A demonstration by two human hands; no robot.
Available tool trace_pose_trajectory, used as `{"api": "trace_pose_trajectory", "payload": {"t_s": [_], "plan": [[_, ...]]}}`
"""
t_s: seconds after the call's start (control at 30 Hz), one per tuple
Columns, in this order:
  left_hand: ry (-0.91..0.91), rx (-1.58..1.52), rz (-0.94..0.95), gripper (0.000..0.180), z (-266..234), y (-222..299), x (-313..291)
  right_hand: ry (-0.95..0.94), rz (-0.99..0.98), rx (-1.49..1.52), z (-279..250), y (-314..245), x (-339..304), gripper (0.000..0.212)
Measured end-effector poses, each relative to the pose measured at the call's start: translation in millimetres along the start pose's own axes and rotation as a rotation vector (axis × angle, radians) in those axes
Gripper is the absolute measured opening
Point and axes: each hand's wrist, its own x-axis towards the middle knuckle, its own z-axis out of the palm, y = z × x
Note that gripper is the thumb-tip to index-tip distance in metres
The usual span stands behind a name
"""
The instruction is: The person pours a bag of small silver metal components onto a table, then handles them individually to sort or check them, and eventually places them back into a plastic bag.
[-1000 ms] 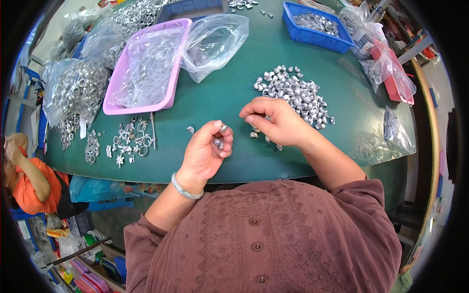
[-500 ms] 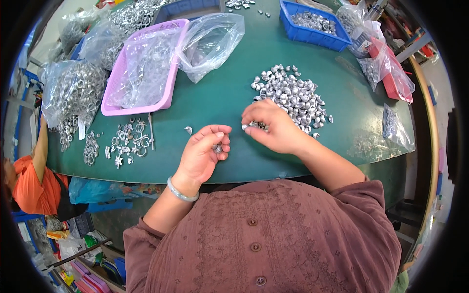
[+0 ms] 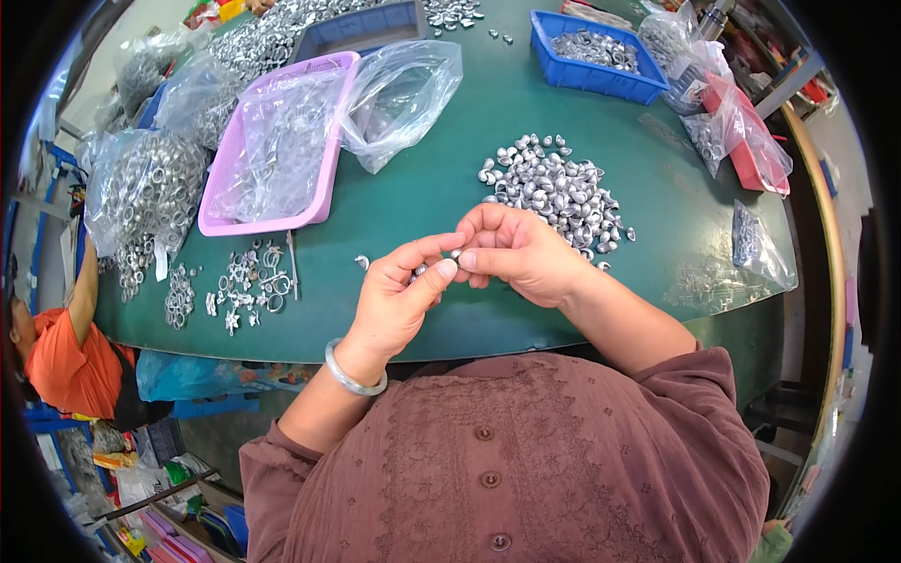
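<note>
My left hand (image 3: 394,298), with a pale bangle at its wrist, and my right hand (image 3: 522,255) meet at the fingertips. Between them is a small rounded silver metal piece (image 3: 456,254), pinched by thumbs and fingers. Another small metal piece (image 3: 419,271) shows in the curled fingers of my left hand. Just beyond my right hand lies a pile of silver shell-shaped metal pieces (image 3: 558,188). One curved loose piece (image 3: 362,262) rests on the green table to the left of my left hand. What the other right fingers cover is hidden.
Metal rings and small castings (image 3: 246,286) lie at the left, near a pink basket (image 3: 328,178) lined with plastic. Clear bags of rings (image 3: 150,188) stand beyond. A blue tray (image 3: 601,80) and a red bin (image 3: 755,159) stand at the right. A person in an orange shirt (image 3: 75,361) is at far left.
My right hand has moved left and my left hand slightly right, so their fingertips now meet at the small metal piece. The view has shifted slightly.
</note>
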Motion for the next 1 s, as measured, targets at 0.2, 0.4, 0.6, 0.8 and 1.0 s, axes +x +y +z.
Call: {"api": "trace_pose_trajectory", "payload": {"t_s": [0.2, 0.4, 0.6, 0.8, 1.0], "plan": [[0.075, -0.285, -0.198, 0.018, -1, -2, 2, 0.055, 0.025, 0.125, 7, 0, -3, 0.015], [0.069, -0.600, -0.310, 0.018, -7, -5, 5, 0.025, -0.015, 0.004, -1, 1, -4, 0.020], [-0.027, -0.763, -0.331, 0.017, -10, -6, 5, 0.065, -0.016, -0.068, 3, 0, -7, 0.017], [0.002, -0.876, -0.390, 0.023, -7, -11, 5, 0.109, -0.062, -0.318, -1, 4, -8, 0.015], [0.018, -0.895, -0.398, 0.024, -8, -14, 4, 0.219, -0.094, -0.572, -22, 7, -9, 0.014]]}}
